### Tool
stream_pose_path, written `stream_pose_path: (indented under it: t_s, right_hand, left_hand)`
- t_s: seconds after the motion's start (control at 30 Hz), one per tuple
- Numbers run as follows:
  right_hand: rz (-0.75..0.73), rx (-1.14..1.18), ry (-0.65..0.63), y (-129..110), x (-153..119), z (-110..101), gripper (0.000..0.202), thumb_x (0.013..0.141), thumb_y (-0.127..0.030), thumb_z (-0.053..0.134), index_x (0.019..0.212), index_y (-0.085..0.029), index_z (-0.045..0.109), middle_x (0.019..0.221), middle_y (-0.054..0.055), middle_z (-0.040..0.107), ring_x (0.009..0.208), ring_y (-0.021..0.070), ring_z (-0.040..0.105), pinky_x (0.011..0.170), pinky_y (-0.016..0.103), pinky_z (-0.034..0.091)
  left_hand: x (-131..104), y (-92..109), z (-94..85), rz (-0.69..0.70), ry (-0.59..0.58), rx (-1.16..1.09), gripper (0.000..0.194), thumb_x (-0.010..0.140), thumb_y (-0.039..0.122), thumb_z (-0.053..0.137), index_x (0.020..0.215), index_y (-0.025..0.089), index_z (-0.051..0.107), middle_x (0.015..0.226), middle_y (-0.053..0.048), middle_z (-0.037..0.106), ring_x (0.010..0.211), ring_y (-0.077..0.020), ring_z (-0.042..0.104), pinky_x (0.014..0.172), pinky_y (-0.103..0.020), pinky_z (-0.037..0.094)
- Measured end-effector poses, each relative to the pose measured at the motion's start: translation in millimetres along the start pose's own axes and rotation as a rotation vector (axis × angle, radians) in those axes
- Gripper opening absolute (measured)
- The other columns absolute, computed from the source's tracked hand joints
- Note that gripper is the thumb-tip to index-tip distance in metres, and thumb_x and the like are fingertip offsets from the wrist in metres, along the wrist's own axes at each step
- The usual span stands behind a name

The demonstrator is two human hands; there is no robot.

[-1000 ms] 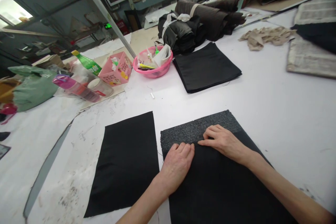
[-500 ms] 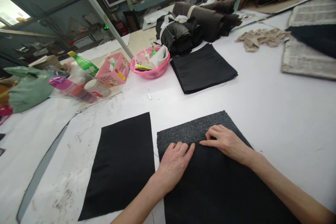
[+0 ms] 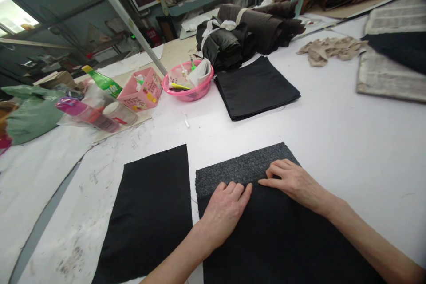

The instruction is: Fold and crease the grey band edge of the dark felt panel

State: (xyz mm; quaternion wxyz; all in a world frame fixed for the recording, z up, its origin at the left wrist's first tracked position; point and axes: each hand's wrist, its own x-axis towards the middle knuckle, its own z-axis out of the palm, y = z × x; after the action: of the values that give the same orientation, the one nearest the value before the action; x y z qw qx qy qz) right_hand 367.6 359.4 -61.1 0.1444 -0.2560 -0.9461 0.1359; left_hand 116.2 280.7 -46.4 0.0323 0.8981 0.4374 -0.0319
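A sheet of black cloth (image 3: pixel 279 235) lies in front of me over a dark grey speckled piece (image 3: pixel 233 166), which shows as a band along the far side. My left hand (image 3: pixel 226 208) rests on the cloth with its fingers bent together at the cloth's upper edge. Just to its right, my right hand (image 3: pixel 296 182) has thumb and fingers closed at that same edge, the fingertips over the grey band. The two thumbs nearly meet. Left of this work lies a separate flat black cloth piece (image 3: pixel 153 213).
Beyond my hands are a stack of black cloth (image 3: pixel 258 86), a pink basin (image 3: pixel 191 93) of small items, and rolled dark fabric (image 3: pixel 259 26). A pink box (image 3: pixel 141 91), a green bottle (image 3: pixel 101 80) and a purple-capped bottle (image 3: pixel 86 113) stand left. A beige rag (image 3: pixel 333 49) lies right.
Both hands have shifted slightly right along the cloth's edge, keeping their bent-finger hold. The view has moved a little, and the cloth pieces lie as before.
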Motion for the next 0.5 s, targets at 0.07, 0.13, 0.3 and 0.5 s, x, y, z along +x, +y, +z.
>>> stream_pose_path:
  t_s: [0.07, 0.13, 0.3, 0.5]
  right_hand:
    - [0.013, 0.001, 0.003, 1, -2, -1, 0.025, 0.101, -0.018, 0.046, 0.117, -0.029, 0.063, 0.096, 0.004, 0.054, 0.093, 0.0196, 0.049, 0.082, 0.035, 0.038]
    - [0.017, 0.002, 0.009, 3, -4, -3, 0.026, 0.101, -0.018, 0.046, 0.117, -0.029, 0.063, 0.096, 0.004, 0.054, 0.094, 0.0197, 0.049, 0.082, 0.035, 0.038]
    - [0.024, -0.002, 0.015, 5, -9, -4, 0.028, 0.100, -0.016, 0.046, 0.119, -0.030, 0.062, 0.097, 0.004, 0.055, 0.094, 0.0195, 0.051, 0.082, 0.035, 0.039]
    - [0.008, -0.011, -0.006, 6, -10, -4, 0.029, 0.101, -0.018, 0.046, 0.124, -0.030, 0.060, 0.099, 0.005, 0.055, 0.097, 0.0200, 0.050, 0.083, 0.036, 0.039]
  left_hand:
    - [3, 1, 1.8, 0.005, 0.009, -0.021, 0.046, 0.096, 0.012, 0.043, 0.141, 0.016, 0.036, 0.108, -0.006, 0.055, 0.096, -0.0208, 0.051, 0.083, -0.036, 0.041]
    - [5, 2, 3.1, 0.013, 0.014, -0.042, 0.044, 0.097, 0.013, 0.043, 0.140, 0.015, 0.038, 0.111, -0.007, 0.055, 0.098, -0.0204, 0.050, 0.085, -0.036, 0.040]
    - [9, 2, 1.4, 0.036, 0.007, -0.022, 0.048, 0.097, 0.013, 0.043, 0.143, 0.015, 0.033, 0.109, -0.007, 0.055, 0.096, -0.0198, 0.051, 0.082, -0.035, 0.040]
    - [14, 5, -1.2, 0.029, 0.004, -0.002, 0.046, 0.097, 0.014, 0.042, 0.142, 0.016, 0.035, 0.103, -0.006, 0.055, 0.091, -0.0202, 0.051, 0.079, -0.036, 0.041]
